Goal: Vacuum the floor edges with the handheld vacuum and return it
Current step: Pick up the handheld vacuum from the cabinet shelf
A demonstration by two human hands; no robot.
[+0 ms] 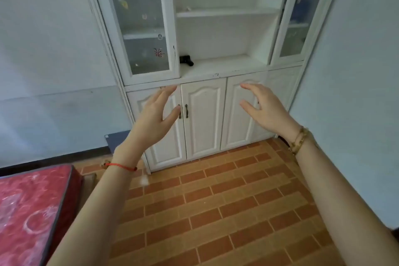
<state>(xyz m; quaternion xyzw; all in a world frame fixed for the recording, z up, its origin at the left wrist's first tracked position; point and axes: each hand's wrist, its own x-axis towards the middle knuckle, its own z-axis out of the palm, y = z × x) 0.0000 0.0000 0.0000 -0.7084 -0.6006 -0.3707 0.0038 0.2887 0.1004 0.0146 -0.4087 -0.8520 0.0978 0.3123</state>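
left hand: raised, fingers spread wide, nothing held | right hand: raised, fingers wide, empty | handheld vacuum: laid at cabinet counter's left rear corner

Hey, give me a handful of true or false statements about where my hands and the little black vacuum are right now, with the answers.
1. Both hands are empty. True: the left hand and the right hand are open, holding nothing.
2. The black handheld vacuum lies on the floor. False: it sits on the cabinet ledge, at its left end.
3. The lower cabinet doors are shut. True.
4. The red string bracelet is on the right wrist. False: it is on the left wrist; the right wrist wears beaded bracelets.
5. The floor is carpeted. False: it is brick-pattern tile.
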